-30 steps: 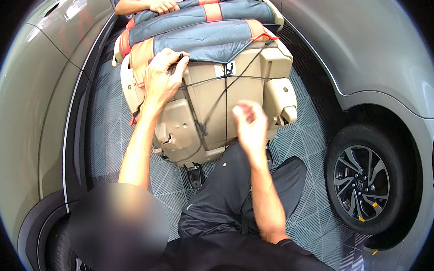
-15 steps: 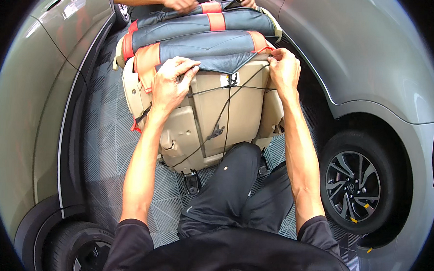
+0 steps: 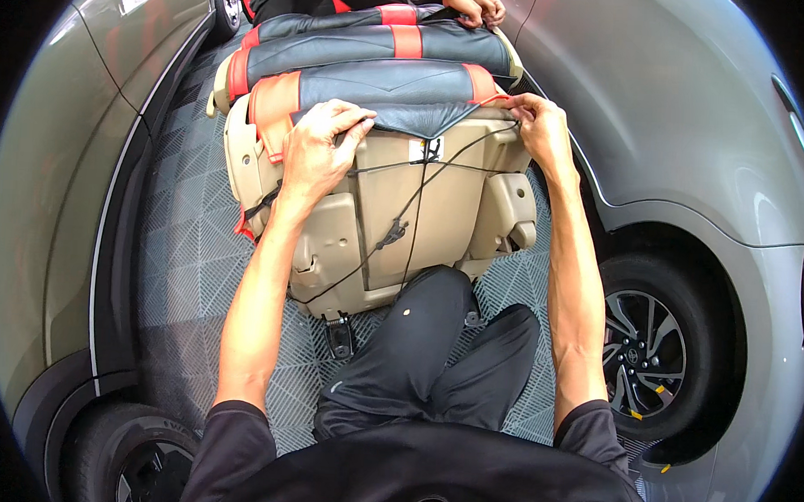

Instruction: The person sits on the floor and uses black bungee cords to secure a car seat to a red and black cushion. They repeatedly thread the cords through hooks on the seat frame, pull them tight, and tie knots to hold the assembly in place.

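Observation:
A car seat with a tan plastic back (image 3: 448, 213) stands before me, its upper part wrapped in a dark grey and orange-red seat cover (image 3: 373, 86). My left hand (image 3: 321, 153) is closed in a pinch on the cover's lower edge, left of a drooping dark flap (image 3: 435, 118). At the top right corner my right hand (image 3: 542, 136) pinches the cover's red edge, close to a thin black cord (image 3: 441, 167). Several such cords cross the seat back, with a knot (image 3: 392, 233) low in the middle. The fingertips partly hide what they grip.
Two more covered seat rows (image 3: 357, 50) lie behind. Beyond them are a co-worker's hands (image 3: 480, 10) at the far right end. A greenish-grey car (image 3: 55, 191) flanks me on the left, a silver car (image 3: 686, 111) with a wheel (image 3: 644, 351) on the right. Patterned floor tiles (image 3: 187, 242) lie below.
My right hand has shifted a little outward to the right, still at the cover's corner. The co-worker's hands have come together at the far right. My view has moved slightly.

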`<action>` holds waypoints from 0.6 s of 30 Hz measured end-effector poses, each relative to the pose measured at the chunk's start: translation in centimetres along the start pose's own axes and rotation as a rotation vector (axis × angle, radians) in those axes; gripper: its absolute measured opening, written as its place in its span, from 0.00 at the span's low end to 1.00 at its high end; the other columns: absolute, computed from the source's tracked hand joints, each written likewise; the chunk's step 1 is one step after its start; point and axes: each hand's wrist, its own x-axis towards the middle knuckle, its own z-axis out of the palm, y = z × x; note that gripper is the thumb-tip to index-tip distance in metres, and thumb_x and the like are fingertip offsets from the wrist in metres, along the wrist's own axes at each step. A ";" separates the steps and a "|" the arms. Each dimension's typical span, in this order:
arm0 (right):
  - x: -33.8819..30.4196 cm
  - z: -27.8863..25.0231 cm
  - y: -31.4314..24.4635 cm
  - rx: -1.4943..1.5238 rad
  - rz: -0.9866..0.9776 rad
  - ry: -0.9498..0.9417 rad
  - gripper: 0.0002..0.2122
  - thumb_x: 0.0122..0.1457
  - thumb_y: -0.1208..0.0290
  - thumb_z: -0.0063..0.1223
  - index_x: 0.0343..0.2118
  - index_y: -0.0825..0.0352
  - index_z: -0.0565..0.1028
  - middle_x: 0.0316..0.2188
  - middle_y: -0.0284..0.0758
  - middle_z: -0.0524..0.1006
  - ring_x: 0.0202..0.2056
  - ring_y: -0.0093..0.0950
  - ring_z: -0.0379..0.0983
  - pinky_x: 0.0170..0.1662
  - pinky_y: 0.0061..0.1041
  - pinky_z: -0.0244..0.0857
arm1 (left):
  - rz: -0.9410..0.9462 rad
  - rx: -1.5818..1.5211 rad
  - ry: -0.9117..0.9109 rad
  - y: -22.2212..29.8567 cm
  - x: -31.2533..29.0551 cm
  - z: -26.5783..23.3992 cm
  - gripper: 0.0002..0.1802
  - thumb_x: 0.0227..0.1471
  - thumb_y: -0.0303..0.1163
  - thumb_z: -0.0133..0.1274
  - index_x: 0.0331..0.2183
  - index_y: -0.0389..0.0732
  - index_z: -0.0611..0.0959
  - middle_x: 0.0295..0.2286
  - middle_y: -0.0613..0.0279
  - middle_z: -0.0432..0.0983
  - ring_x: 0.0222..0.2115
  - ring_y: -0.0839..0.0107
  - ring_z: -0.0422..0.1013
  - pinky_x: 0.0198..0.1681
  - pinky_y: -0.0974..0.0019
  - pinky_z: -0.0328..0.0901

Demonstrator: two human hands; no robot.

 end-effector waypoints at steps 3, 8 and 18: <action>0.2 -0.2 0.6 -0.017 0.017 -0.015 0.07 0.66 0.75 0.57 0.42 0.70 0.84 0.33 0.43 0.85 0.35 0.30 0.81 0.45 0.30 0.73 | 0.009 0.016 0.003 0.2 0.1 0.0 0.08 0.57 0.33 0.64 0.38 0.43 0.91 0.33 0.64 0.84 0.35 0.64 0.79 0.39 0.62 0.71; 1.2 0.4 1.5 -0.113 -0.017 0.063 0.08 0.68 0.72 0.57 0.42 0.72 0.80 0.36 0.39 0.84 0.38 0.30 0.78 0.46 0.29 0.71 | -0.001 0.021 -0.027 0.8 0.2 0.0 0.08 0.58 0.26 0.64 0.41 0.38 0.90 0.35 0.59 0.85 0.37 0.66 0.80 0.42 0.65 0.72; 1.7 2.8 0.9 0.753 0.105 0.140 0.06 0.71 0.75 0.53 0.44 0.72 0.78 0.34 0.31 0.82 0.36 0.19 0.76 0.43 0.22 0.71 | 0.024 0.034 -0.009 0.2 0.1 -0.1 0.08 0.59 0.32 0.63 0.39 0.42 0.91 0.34 0.62 0.85 0.37 0.65 0.80 0.40 0.63 0.72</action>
